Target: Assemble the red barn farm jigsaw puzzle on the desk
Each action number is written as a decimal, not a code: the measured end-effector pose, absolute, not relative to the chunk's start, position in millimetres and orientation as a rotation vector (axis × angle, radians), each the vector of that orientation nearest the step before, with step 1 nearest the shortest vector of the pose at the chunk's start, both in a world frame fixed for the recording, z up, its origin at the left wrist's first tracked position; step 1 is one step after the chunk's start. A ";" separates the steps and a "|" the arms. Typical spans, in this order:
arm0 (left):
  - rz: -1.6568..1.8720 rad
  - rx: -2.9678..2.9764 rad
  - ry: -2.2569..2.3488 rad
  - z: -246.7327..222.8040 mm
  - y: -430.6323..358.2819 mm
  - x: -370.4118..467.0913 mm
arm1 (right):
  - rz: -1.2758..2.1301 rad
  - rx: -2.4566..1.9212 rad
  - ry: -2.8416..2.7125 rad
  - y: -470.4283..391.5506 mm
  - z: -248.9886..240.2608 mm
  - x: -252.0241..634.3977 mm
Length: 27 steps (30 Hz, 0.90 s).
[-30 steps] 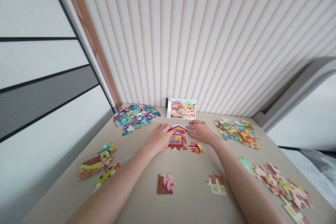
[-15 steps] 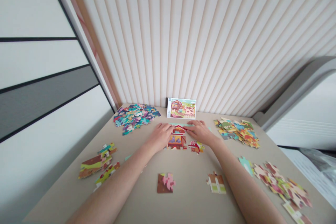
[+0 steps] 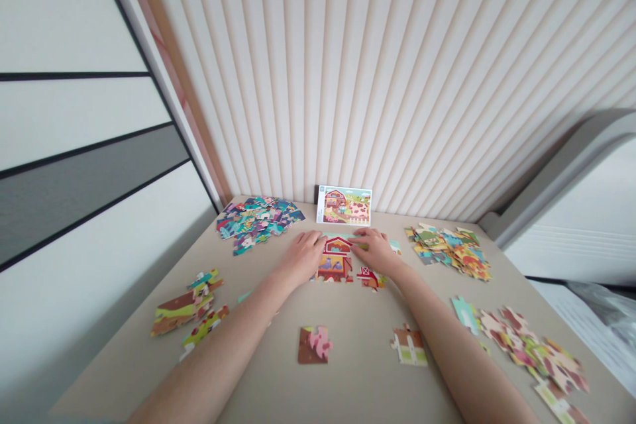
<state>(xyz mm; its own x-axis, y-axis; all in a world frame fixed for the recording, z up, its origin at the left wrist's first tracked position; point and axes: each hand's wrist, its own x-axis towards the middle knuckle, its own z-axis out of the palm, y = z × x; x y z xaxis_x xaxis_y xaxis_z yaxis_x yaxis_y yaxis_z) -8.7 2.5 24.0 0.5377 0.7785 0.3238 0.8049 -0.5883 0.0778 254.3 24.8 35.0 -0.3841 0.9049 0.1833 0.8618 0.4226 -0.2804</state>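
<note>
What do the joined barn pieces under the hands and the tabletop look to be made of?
Barn pieces: likely printed cardboard with a matte finish; thin, flat, die-cut tabs, bright artwork. Tabletop: smooth beige surface, perhaps laminate or coated board; even colour, no grain, soft sheen. Neither is certain by look alone.

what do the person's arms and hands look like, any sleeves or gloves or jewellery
Both arms are bare as far as the picture shows, no sleeves in view. The left hand and right hand wear no gloves, and no rings, watch or bracelet show at this size. No markings are visible.
</note>
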 end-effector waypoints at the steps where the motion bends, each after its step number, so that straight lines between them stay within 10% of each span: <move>1: -0.501 -2.673 -1.397 23.8 2.4 -8.5 | 0.218 -1.534 -2.358 25.6 34.6 254.0; 17: -0.459 -2.635 -1.383 32.5 -1.4 -11.3 | 0.051 -1.491 -2.155 8.0 68.4 276.1; 27: -0.483 -2.619 -1.200 109.9 -37.2 -13.9 | 0.031 -1.514 -2.102 -168.8 59.2 314.4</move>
